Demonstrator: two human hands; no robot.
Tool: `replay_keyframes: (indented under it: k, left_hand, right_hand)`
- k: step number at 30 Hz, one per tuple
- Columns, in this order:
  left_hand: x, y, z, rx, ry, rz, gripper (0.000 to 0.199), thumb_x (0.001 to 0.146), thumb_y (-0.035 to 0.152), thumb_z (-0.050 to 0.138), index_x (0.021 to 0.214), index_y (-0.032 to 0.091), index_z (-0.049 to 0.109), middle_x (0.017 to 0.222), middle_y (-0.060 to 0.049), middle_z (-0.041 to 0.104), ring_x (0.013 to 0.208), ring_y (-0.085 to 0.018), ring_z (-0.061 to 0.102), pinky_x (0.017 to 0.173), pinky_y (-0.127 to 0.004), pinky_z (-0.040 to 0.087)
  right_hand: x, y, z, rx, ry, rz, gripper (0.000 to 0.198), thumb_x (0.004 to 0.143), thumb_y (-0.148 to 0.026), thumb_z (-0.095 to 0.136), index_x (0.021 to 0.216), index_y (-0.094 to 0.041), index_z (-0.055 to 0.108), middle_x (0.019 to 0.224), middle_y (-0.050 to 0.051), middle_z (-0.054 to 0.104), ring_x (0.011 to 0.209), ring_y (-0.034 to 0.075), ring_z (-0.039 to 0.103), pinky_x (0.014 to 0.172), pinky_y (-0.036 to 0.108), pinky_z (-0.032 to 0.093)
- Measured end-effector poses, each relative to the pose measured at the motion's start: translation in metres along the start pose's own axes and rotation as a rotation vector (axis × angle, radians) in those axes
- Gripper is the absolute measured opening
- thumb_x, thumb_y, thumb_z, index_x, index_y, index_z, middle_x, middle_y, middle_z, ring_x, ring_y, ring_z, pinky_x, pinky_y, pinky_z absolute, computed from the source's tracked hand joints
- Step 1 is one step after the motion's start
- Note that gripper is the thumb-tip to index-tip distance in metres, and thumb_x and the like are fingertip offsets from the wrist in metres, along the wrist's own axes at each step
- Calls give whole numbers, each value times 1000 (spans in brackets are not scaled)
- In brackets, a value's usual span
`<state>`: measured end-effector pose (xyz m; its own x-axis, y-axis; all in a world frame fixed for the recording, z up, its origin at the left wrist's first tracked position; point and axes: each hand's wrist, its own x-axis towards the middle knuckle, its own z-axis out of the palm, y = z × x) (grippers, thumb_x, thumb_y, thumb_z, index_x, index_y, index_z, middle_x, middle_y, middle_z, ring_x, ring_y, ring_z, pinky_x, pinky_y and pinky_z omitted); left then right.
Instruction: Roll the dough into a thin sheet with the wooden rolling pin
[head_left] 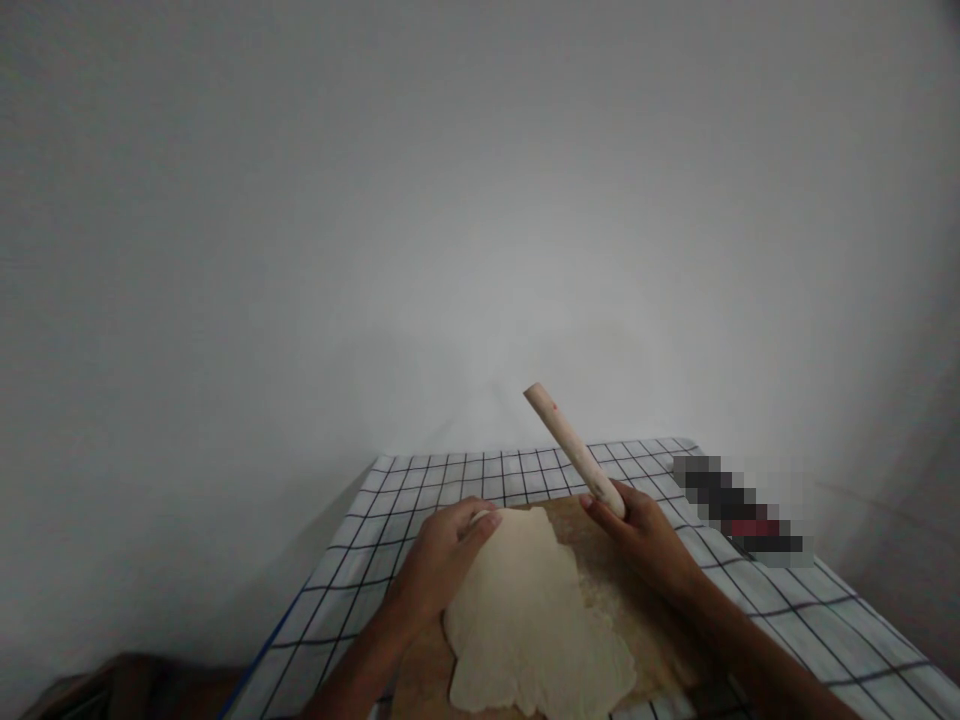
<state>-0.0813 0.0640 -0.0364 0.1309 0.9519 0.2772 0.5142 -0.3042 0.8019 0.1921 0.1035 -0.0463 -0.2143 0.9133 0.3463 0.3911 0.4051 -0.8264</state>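
A flat, pale sheet of dough (529, 620) with an uneven outline lies on a wooden board (600, 555). My left hand (450, 545) pinches the far left edge of the dough between thumb and fingers. In my right hand (645, 530) is a light wooden rolling pin (574, 445), gripped at its lower end. The pin is tilted up and to the left, clear of the dough, its far end raised in front of the wall. My right fingers are partly hidden behind the pin and the hand.
The board rests on a table with a white, black-checked cloth (352, 575). A blurred-out dark and red item (739, 515) lies by the table's right edge. A plain pale wall (480, 220) rises behind the table. Something brown (135, 685) shows at the lower left.
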Motion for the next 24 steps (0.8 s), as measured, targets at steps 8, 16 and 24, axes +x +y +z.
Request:
replay_keyframes:
  k: [8,16,24]
  left_hand:
    - [4,0,-13,-70,44,-123,44,90,56,52,103,17,70,99,-7,74,90,-25,67,74,-30,49]
    - [-13,8,-44,-352,-534,-209,48,79,45,73,118,17,66,110,-9,72,98,-27,68,85,-35,52]
    - [7,-3,-27,-156,225,-59,62,93,50,53,146,23,37,140,-14,54,110,-25,64,88,-37,53]
  right_hand:
    - [-2,-1,1,48,17,-15,37,92,-55,54,79,-21,50,70,-5,38,66,13,37,58,26,31]
    - [-4,-8,2,80,50,-6,38,92,-54,54,75,-22,45,69,-5,35,63,13,35,55,25,29]
    - [-3,-6,1,39,69,-63,32,94,-52,53,83,-22,48,71,-5,37,64,13,37,57,26,30]
